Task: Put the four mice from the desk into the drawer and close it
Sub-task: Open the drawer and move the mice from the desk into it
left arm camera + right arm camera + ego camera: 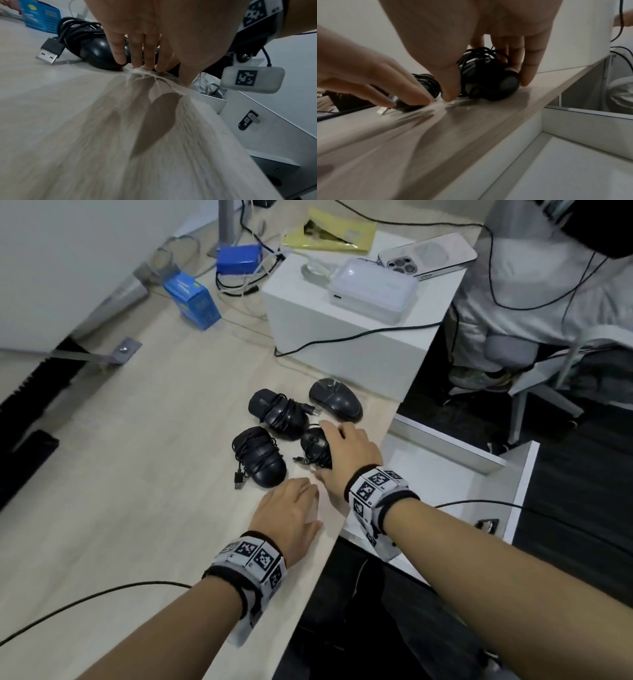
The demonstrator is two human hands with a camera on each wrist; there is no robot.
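Mice, black, corded, four: all on the bench (144, 419), none yet in the drawer.
- Nearest-edge mouse (313, 447): cord wrapped round it; my right hand (349, 455) lies over it, thumb and fingers curled down its sides, gripping. It sits on the bench, not lifted.
- Front-left mouse (260, 455): cord wrapped, USB plug loose beside it; my left hand (291, 515) is just beside it, fingers straight, tips on the bench, holding nothing.
- Rear-left mouse (277, 414): cord wrapped, untouched.
- Rear-right mouse (335, 398): beside the white box (342, 337), untouched.

Drawer (472, 484): pulled open below the bench edge, the visible floor bare.

Judged progress: early; four transfers and the closing remain.
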